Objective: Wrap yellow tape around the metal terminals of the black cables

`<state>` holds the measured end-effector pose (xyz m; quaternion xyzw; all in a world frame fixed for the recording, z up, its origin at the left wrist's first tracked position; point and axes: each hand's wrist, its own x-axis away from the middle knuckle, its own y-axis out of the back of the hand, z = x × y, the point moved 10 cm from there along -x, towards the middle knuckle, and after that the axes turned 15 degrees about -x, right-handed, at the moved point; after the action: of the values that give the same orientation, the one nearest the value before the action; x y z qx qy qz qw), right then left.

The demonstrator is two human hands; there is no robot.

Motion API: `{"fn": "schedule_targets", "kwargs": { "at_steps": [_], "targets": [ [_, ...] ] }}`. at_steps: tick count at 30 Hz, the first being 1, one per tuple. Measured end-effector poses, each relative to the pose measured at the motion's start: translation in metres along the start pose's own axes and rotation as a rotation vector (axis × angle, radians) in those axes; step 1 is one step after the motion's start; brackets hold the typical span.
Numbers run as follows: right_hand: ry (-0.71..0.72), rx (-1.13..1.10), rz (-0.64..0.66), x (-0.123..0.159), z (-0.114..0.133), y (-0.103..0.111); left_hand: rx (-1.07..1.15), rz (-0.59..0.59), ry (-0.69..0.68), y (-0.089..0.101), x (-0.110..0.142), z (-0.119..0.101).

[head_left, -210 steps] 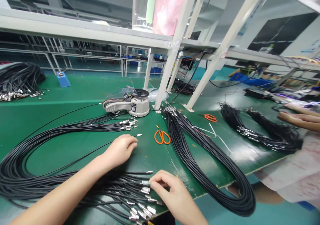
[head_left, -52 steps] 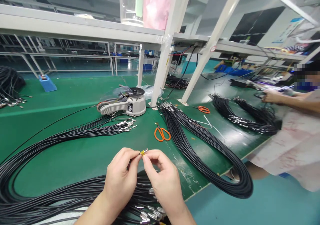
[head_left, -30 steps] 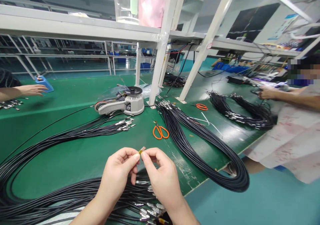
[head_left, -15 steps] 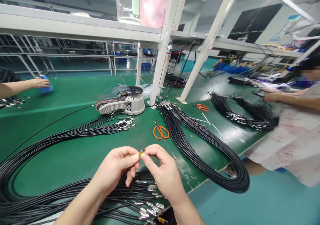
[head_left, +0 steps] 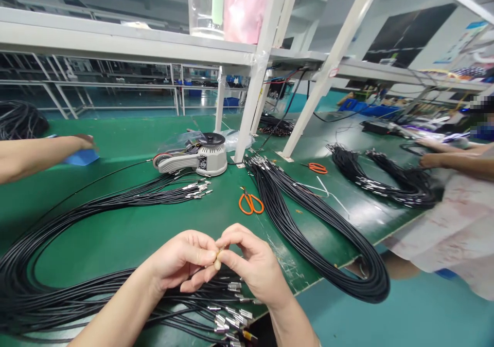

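The left hand [head_left: 185, 257] and right hand [head_left: 257, 267] meet at the fingertips, both pinched closed around a small yellowish piece [head_left: 218, 253]. It sits between them, level with both — neither hand is clearly nearer — and the fingers cover so much that its long axis cannot be told.

Just below and slightly right of the pinch, silver plugs [head_left: 234, 287] point right, at the ends of the near run of a black cable loop [head_left: 77, 208]. That loop bends round at the left; its far run ends in more plugs, beyond the left hand.

Green tabletop [head_left: 135, 239] stretches between the hands and the grey machine [head_left: 212, 161]. Orange-handled scissors [head_left: 258, 206] lie beyond the fingertips and a little right, handles near and tips far.

To the right, a second cable bundle [head_left: 285, 223] slants from a white post [head_left: 257, 90] toward the near side, its bend reaching past the table edge [head_left: 317, 282]. It bounds the right hand's side — while another person's arm [head_left: 34, 154] reaches in at far left, by a blue block [head_left: 83, 157].
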<state>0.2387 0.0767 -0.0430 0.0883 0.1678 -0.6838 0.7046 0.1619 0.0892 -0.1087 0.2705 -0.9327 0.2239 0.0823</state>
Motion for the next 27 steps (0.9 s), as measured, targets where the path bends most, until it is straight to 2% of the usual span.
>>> {"fn": "schedule_targets", "kwargs": {
  "at_steps": [2, 3, 7, 8, 10, 13, 17, 21, 27],
  "targets": [
    [0.019, 0.03, 0.0, -0.002, 0.002, 0.001, -0.052, -0.034, -0.027, -0.001, 0.001, -0.006],
    [0.025, 0.045, -0.019, -0.003, 0.003, 0.003, -0.118, -0.091, -0.059, 0.001, 0.003, -0.012],
    [0.02, 0.082, -0.108, -0.007, 0.004, 0.011, -0.567, -0.489, -0.187, 0.015, 0.023, -0.044],
    [0.011, 0.079, -0.113, -0.008, 0.004, 0.011, -0.633, -0.556, -0.2, 0.016, 0.028, -0.048],
    [-0.024, 0.045, -0.096, -0.009, 0.002, 0.011, -0.643, -0.617, -0.209, 0.018, 0.033, -0.049],
    [-0.102, -0.032, -0.102, -0.007, -0.006, 0.014, -0.448, -0.607, -0.229, 0.023, 0.033, -0.04],
    [-0.166, -0.062, -0.211, 0.001, -0.015, 0.024, -0.206, -0.516, -0.229, 0.025, 0.027, -0.027],
    [-0.166, -0.045, -0.203, 0.001, -0.013, 0.015, -0.077, -0.45, -0.195, 0.023, 0.022, -0.018],
    [-0.208, -0.128, -0.157, -0.006, -0.015, -0.001, -0.012, -0.394, -0.188, 0.019, 0.019, -0.016]
  ]
}}
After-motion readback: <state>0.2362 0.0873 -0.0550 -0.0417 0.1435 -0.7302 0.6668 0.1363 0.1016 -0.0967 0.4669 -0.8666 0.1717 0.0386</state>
